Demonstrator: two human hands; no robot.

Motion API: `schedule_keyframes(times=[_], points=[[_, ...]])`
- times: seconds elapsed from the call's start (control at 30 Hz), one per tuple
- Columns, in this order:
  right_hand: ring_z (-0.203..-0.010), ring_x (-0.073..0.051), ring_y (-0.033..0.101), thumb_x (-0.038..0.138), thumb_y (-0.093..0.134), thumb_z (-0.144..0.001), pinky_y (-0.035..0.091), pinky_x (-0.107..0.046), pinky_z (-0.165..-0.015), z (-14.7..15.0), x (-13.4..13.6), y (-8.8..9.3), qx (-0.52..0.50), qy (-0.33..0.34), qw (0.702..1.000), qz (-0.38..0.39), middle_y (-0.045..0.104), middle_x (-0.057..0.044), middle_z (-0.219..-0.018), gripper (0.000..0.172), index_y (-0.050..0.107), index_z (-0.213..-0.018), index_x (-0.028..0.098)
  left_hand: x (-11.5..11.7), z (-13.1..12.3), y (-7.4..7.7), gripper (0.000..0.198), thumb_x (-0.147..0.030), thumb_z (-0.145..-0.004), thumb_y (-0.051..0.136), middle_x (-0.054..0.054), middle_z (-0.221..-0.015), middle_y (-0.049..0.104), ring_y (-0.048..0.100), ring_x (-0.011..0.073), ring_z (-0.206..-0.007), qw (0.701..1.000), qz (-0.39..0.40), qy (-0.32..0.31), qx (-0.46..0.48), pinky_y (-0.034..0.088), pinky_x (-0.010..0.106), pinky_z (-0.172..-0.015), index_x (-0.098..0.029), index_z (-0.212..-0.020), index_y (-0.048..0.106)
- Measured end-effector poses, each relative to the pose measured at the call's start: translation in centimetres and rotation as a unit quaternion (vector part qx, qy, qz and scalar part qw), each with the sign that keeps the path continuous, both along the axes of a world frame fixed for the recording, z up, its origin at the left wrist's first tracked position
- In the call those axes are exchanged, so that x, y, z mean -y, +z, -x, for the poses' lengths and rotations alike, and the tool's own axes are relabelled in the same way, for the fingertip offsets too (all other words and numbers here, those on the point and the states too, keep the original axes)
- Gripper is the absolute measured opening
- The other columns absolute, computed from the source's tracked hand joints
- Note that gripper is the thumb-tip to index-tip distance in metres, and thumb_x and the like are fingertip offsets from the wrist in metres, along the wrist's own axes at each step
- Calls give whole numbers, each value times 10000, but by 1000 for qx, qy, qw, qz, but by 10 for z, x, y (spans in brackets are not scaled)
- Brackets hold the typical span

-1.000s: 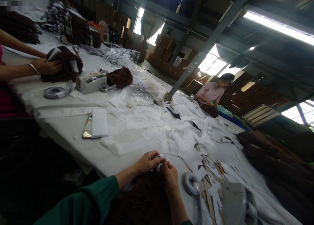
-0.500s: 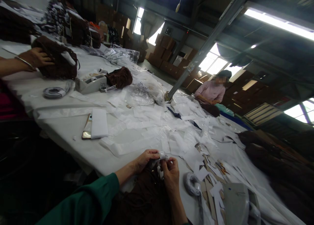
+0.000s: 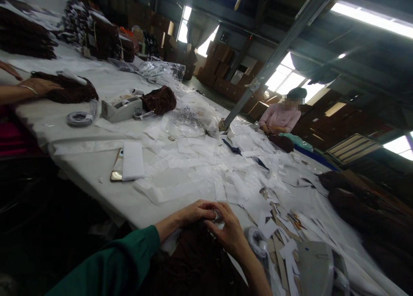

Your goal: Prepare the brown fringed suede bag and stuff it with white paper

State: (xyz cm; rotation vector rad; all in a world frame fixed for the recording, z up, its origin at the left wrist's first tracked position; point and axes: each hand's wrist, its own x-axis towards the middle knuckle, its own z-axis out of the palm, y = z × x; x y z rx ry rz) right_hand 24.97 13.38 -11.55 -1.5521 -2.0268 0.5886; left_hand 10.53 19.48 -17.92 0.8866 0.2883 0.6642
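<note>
My left hand (image 3: pixel 190 213) and my right hand (image 3: pixel 228 232) meet at the near edge of the white table (image 3: pixel 97 167), over a dark brown garment (image 3: pixel 193 266) in my lap. Both hands have their fingers closed around a small white piece (image 3: pixel 219 220), perhaps a tag or tape, mostly hidden under my right fingers. My left arm wears a green sleeve (image 3: pixel 112 266). A grey tape roll (image 3: pixel 258 240) lies just right of my right hand.
White paper scraps (image 3: pixel 226 175) litter the table. A phone under a white pad (image 3: pixel 127 164), a tape dispenser (image 3: pixel 121 109), a tape roll (image 3: pixel 79 117) and a brown garment (image 3: pixel 159 100) lie further left. A co-worker's hands (image 3: pixel 35 87) press a brown garment at left; another person (image 3: pixel 280 117) sits across.
My right hand has moved over the white piece and now covers it, lower on the garment. The co-worker at left has laid the brown garment flat on the table.
</note>
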Motion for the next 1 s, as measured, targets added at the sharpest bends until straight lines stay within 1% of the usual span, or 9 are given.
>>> schedule_keyframes(times=[0.07,0.2,0.3,0.4,0.47,0.57,0.7,0.87,1.0], points=[[-967,-242,614,257,708,-720,495,-373,-860,-2,-5,7,34,22,999,30,644,-61,-1048,459,600,-1166,254,0,0,-1,397,-276,-598,775,17,-817,634,569,146,-728,1000,-8,9,2,399,244,-666,-150,-919,580],[-990,-269,628,289,779,-697,489,-385,-873,-7,-10,9,76,29,995,66,673,-73,-1088,529,600,-1191,226,-2,2,-6,531,-284,-590,773,-24,-839,599,545,113,-633,999,-18,32,-12,378,224,-579,-226,-975,412],[-972,-270,637,294,757,-739,493,-375,-846,-9,-8,8,115,37,990,72,693,-63,-1047,413,638,-1128,227,-3,3,-7,495,-351,-653,732,-38,-837,559,521,97,-638,998,-35,45,-38,364,212,-576,-233,-988,388],[-919,-264,644,339,729,-773,493,-358,-799,-7,-4,10,148,41,987,43,703,-55,-968,287,667,-1030,228,-2,4,-4,379,-457,-790,610,-54,-738,527,454,82,-572,996,-44,45,-70,324,209,-547,-218,-1017,422],[-895,-263,640,400,711,-784,483,-361,-790,-5,-2,12,172,40,984,6,698,-64,-928,280,667,-989,213,0,6,-1,400,-515,-820,576,-57,-696,521,439,85,-561,994,-61,34,-89,308,214,-537,-206,-1041,451],[-842,-255,631,507,686,-775,460,-358,-756,-5,-1,15,207,50,976,-47,688,-64,-863,343,664,-943,208,3,8,3,538,-603,-792,582,-27,-757,562,496,106,-628,993,-86,-13,-83,337,221,-567,-196,-1124,464],[-793,-244,620,601,661,-747,421,-346,-702,-7,-1,17,224,63,967,-101,687,-68,-832,438,661,-944,210,6,9,3,733,-649,-700,657,7,-837,599,540,100,-612,996,-48,-70,-2,357,210,-558,-211,-1235,416],[-730,-224,601,618,580,-806,389,-338,-684,-9,-2,11,234,77,964,-97,658,-50,-740,414,665,-864,217,4,3,2,647,-585,-685,713,-65,-579,540,396,47,-395,999,-26,-12,-15,257,180,-411,-161,-1122,496],[-721,-207,584,555,486,-898,365,-328,-695,-15,-7,14,248,102,956,-118,640,-51,-740,388,645,-852,205,2,0,7,564,-538,-702,715,-54,-576,567,397,48,-368,999,-10,36,-2,237,179,-382,-156,-1064,512]])
